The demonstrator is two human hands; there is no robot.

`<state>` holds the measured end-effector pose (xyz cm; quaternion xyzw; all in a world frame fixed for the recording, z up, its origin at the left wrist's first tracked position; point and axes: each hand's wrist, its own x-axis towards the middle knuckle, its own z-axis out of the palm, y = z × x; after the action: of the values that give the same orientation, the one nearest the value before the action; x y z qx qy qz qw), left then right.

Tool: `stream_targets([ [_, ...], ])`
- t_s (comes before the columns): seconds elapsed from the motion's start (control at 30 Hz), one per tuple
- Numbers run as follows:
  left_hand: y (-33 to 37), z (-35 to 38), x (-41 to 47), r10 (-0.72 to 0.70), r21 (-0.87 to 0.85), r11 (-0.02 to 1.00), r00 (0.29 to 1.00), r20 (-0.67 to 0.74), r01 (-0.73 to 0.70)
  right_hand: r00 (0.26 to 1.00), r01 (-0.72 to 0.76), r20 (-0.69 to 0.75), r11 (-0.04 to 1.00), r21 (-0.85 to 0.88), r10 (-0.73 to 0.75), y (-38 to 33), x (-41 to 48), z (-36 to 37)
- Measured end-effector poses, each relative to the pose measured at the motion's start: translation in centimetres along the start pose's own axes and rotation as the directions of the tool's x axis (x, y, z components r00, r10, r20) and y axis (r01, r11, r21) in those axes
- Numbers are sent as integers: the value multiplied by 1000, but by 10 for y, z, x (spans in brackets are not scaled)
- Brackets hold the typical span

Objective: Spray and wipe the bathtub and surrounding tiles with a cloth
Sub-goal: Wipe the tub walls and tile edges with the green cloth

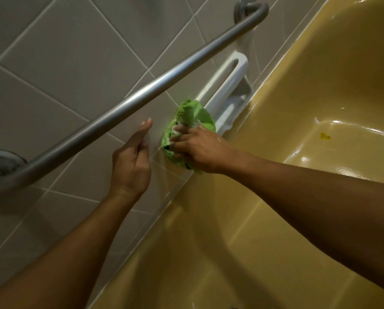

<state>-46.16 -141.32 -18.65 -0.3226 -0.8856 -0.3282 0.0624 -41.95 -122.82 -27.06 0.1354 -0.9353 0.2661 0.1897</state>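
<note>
Pins cloth (192,115) to tiles (64,70) under right hand (201,151) fingers (182,130); soap holder (230,84) just beyond them, grab bar (142,94) above-left, bathtub (320,81) rightward.

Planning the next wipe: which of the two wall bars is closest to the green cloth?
The short white looped handle, right beside the crumpled green cloth in the right hand; the long grey metal grab bar runs farther off.
</note>
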Motion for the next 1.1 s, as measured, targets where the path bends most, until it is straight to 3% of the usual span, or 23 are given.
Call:
stream_targets([
  [0.1, 4, 10, 13, 44, 12, 999, 997, 61, -45, 982, -27, -184, 994, 108, 47, 8, -18, 11],
  [0.23, 13, 34, 37, 59, 48, 997, 988, 145, -67, 858, -181, -365, 877, 445, 362, 5, -46, 24],
  [0.37, 19, 59, 55, 20, 107, 993, 955, 294, -53, 701, -271, -316, 649, 711, 639, 6, -58, 26],
  [0.47, 12, 69, 65, -31, 210, 974, 874, 485, -83, 499, -322, -240, 436, 840, 833, 18, -62, 31],
  [0.57, 2, 69, 70, -17, 322, 918, 788, 616, -231, 355, -313, -63, 182, 932, 933, 35, -59, 44],
  [0.63, -5, 69, 76, 79, 306, 878, 741, 666, -369, 297, -283, -2, 90, 955, 955, 44, -54, 54],
  [0.7, -13, 71, 82, 167, 265, 843, 697, 698, -467, 292, -265, -14, 95, 960, 956, 47, -49, 64],
  [0.8, -20, 77, 89, 304, 225, 771, 655, 692, -596, 370, -280, -24, 136, 950, 929, 42, -38, 76],
  [1.03, -27, 100, 98, 529, 194, 594, 560, 637, -781, 596, -517, -186, 550, 656, 781, 52, -20, 113],
  [1.1, -26, 102, 101, 551, 184, 554, 523, 650, -812, 636, -592, -171, 618, 517, 752, 60, -13, 116],
])
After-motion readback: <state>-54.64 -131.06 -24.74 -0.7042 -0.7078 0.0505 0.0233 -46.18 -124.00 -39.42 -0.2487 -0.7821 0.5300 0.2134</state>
